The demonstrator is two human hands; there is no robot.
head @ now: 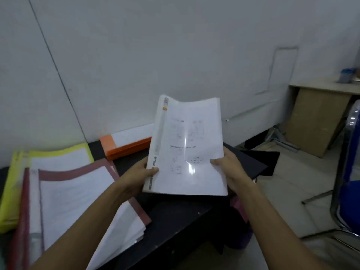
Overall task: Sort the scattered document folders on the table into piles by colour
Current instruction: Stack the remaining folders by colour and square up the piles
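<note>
Over the dark table (175, 221), the left hand (140, 172) and right hand (229, 168) pinch the lower corners of the white folder (187, 149); I would lay it flat, right of the orange pile (126, 148).

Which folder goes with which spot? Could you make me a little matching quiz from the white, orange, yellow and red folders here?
Things:
1. white folder
2. orange folders
3. yellow folder
4. red folder

Places:
a. at the far edge of the table, by the wall
b. held up by the left hand and right hand
c. lying partly over the yellow one
d. far left, partly under the red one

Pairs: 1-b, 2-a, 3-d, 4-c.
</note>
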